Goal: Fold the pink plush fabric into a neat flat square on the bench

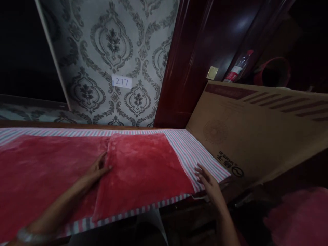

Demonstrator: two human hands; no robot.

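A red plush cloth (146, 167) lies flat along the surface, its right part folded over so that a raised edge runs down the middle. Under it spreads a pink, grey and white striped cloth (196, 150), showing along the back, front and right end. My left hand (97, 168) is at the folded edge with thumb and fingers apart; whether it presses on the plush cannot be made out. Over the striped cloth's right end, just beyond the plush, my right hand (208, 181) has its fingers spread and holds nothing.
A large cardboard box (256, 136) stands against the right end. Behind it are a plastic bottle (235, 71) with a red cap and a round red-rimmed object (263, 70). A dark screen (25, 51) is at the left, by a patterned wall (112, 44) with a "277" label (122, 81).
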